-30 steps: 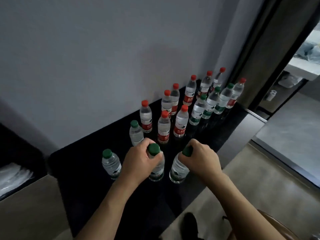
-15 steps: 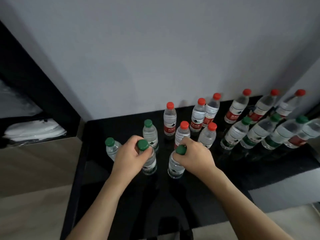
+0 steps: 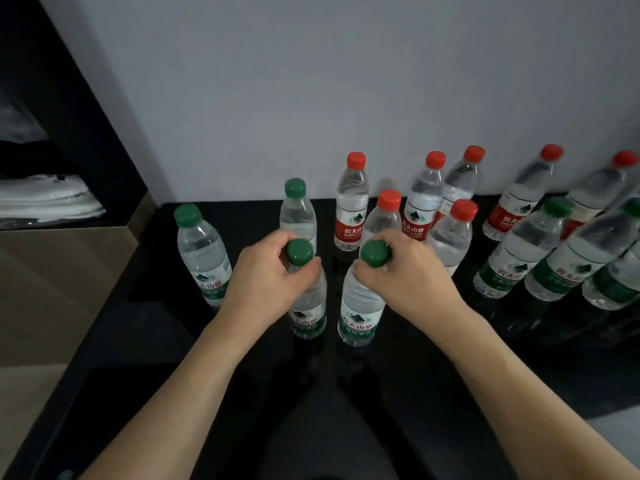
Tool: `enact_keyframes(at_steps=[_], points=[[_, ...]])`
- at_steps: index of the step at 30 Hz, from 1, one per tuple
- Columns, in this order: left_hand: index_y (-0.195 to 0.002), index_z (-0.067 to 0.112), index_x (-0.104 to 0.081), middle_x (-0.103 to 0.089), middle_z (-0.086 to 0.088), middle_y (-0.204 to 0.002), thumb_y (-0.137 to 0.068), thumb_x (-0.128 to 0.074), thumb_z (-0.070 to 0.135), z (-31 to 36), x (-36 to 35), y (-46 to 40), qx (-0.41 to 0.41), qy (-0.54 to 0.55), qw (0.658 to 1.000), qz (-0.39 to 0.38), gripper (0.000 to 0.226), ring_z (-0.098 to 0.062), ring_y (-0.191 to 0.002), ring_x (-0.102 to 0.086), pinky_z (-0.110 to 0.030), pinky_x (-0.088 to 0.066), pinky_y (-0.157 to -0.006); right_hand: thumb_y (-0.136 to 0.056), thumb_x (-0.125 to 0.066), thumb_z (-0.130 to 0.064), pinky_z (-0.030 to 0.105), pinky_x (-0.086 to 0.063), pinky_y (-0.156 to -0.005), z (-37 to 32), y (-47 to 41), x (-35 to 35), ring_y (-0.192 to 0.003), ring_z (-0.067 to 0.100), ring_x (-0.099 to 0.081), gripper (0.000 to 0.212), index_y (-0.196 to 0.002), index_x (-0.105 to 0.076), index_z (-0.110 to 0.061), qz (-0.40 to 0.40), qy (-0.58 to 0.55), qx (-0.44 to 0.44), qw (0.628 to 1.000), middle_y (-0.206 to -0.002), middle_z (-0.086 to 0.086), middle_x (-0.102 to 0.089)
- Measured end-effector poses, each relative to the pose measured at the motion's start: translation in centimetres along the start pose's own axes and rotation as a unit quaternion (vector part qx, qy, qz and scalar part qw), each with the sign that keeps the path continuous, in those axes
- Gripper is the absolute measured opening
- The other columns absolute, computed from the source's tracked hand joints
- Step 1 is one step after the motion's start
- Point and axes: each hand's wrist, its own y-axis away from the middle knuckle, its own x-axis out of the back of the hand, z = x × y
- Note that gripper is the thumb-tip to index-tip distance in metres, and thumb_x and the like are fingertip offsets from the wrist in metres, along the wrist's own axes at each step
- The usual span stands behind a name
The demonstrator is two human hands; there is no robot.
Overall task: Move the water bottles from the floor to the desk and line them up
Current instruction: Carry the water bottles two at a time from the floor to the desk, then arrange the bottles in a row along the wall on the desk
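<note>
Left hand (image 3: 266,282), right hand (image 3: 412,275) — each grips 1 bottle neck.

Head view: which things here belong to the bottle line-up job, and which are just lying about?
Job:
- two green-capped clear plastic water bottles, one gripped by the left hand, one by the right hand
- red-capped clear plastic water bottles
- black desk top

Lying about:
- folded white cloth
- brown cardboard box

The necks of two green-capped bottles (image 3: 308,306) (image 3: 360,306) are hidden by the left hand (image 3: 266,282) and right hand (image 3: 412,275). The far-right bottles (image 3: 620,278) are cut off by the edge and blurred.
</note>
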Motion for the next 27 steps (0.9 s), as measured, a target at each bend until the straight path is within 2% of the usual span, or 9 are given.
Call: enact_keyframes(at_steps=[3, 5, 7, 10, 12, 16, 22, 25, 27], points=[[-0.086, 0.031, -0.064, -0.065, 0.023, -0.076, -0.077, -0.075, 0.036, -0.1, -0.7, 0.2, -0.021, -0.004, 0.999, 0.036, 0.015, 0.004, -0.063, -0.060, -0.008, -0.041, -0.052, -0.076, -0.066, -0.041, 0.015, -0.034, -0.049, 0.5, 0.9, -1.1, -0.065, -0.002, -0.054, 0.019, -0.085, -0.055, -0.028, 0.050, -0.039, 0.025, 0.998, -0.071, -0.015, -0.057], [-0.085, 0.030, -0.065, -0.067, 0.018, -0.075, -0.078, -0.073, 0.037, 0.3, -1.1, 0.1, -0.019, -0.003, 0.999, 0.046, 0.013, 0.004, -0.066, -0.061, -0.011, -0.045, -0.056, -0.078, -0.065, -0.039, 0.017, -0.034, -0.050, 0.7, 0.9, -1.3, -0.064, -0.001, -0.053, 0.017, -0.086, -0.056, -0.026, 0.061, -0.067, 0.033, 0.995, -0.073, -0.015, -0.057], [-0.084, 0.025, -0.066, -0.069, 0.010, -0.077, -0.079, -0.071, 0.036, 0.8, -1.5, -0.1, -0.010, -0.009, 0.999, 0.042, 0.013, -0.002, -0.068, -0.063, -0.024, -0.053, -0.064, -0.080, -0.066, -0.036, 0.020, -0.034, -0.050, 0.8, 0.6, -1.4, -0.063, 0.001, -0.052, 0.018, -0.085, -0.057, -0.022, 0.058, -0.080, 0.045, 0.994, -0.073, -0.012, -0.056], [-0.084, 0.018, -0.067, -0.070, 0.002, -0.079, -0.080, -0.068, 0.033, 1.6, -1.6, -0.1, 0.012, -0.010, 0.999, 0.038, 0.015, -0.014, -0.073, -0.067, -0.038, -0.055, -0.072, -0.082, -0.066, -0.034, 0.029, -0.048, -0.059, 0.9, 0.3, -1.0, -0.071, 0.011, -0.059, 0.021, -0.091, -0.059, -0.016, 0.038, -0.105, 0.048, 0.993, -0.079, -0.006, -0.061], [-0.085, 0.017, -0.068, -0.071, 0.001, -0.081, -0.081, -0.068, 0.031, 1.8, -1.6, 0.1, 0.031, -0.006, 0.999, 0.042, 0.015, -0.015, -0.075, -0.067, -0.039, -0.055, -0.076, -0.083, -0.066, -0.034, 0.031, -0.051, -0.065, 1.1, 0.4, -0.9, -0.075, 0.013, -0.061, 0.024, -0.096, -0.060, -0.015, 0.023, -0.107, 0.048, 0.993, -0.084, -0.004, -0.063], [-0.085, 0.014, -0.068, -0.071, -0.002, -0.082, -0.082, -0.068, 0.030, 1.9, -1.9, 0.4, 0.046, 0.001, 0.998, 0.051, 0.016, -0.018, -0.077, -0.068, -0.038, -0.054, -0.076, -0.085, -0.065, -0.034, 0.029, -0.051, -0.062, 1.1, 0.3, -0.9, -0.075, 0.014, -0.062, 0.023, -0.097, -0.059, -0.016, 0.010, -0.117, 0.043, 0.992, -0.085, -0.003, -0.063], [-0.092, 0.022, -0.069, -0.073, 0.006, -0.088, -0.082, -0.071, 0.035, 1.3, -2.2, 0.6, 0.061, 0.028, 0.996, 0.066, 0.016, -0.010, -0.080, -0.069, -0.034, -0.056, -0.079, -0.086, -0.065, -0.032, 0.030, -0.048, -0.065, 1.1, 0.4, -1.4, -0.082, 0.017, -0.061, 0.022, -0.096, -0.060, -0.013, 0.026, -0.125, 0.052, 0.990, -0.084, -0.003, -0.062], [-0.102, 0.023, -0.067, -0.072, 0.006, -0.102, -0.082, -0.072, 0.043, 1.3, -1.9, 0.9, 0.074, 0.011, 0.996, 0.041, 0.029, -0.007, -0.086, -0.067, -0.031, -0.054, -0.080, -0.084, -0.068, -0.038, 0.026, -0.043, -0.064, 1.0, 1.1, -0.6, -0.090, 0.017, -0.059, 0.034, -0.103, -0.057, -0.012, 0.005, -0.099, 0.051, 0.994, -0.089, -0.008, -0.058], [-0.115, 0.023, -0.062, -0.069, 0.007, -0.107, -0.076, -0.073, 0.057, 0.9, -2.2, 2.5, 0.088, 0.000, 0.996, 0.022, 0.053, -0.005, -0.087, -0.065, -0.030, -0.054, -0.077, -0.079, -0.070, -0.051, 0.028, -0.043, -0.078, 1.8, 2.7, -0.3, -0.101, 0.017, -0.054, 0.063, -0.125, -0.047, -0.015, -0.011, -0.119, 0.038, 0.992, -0.111, -0.005, -0.053]])
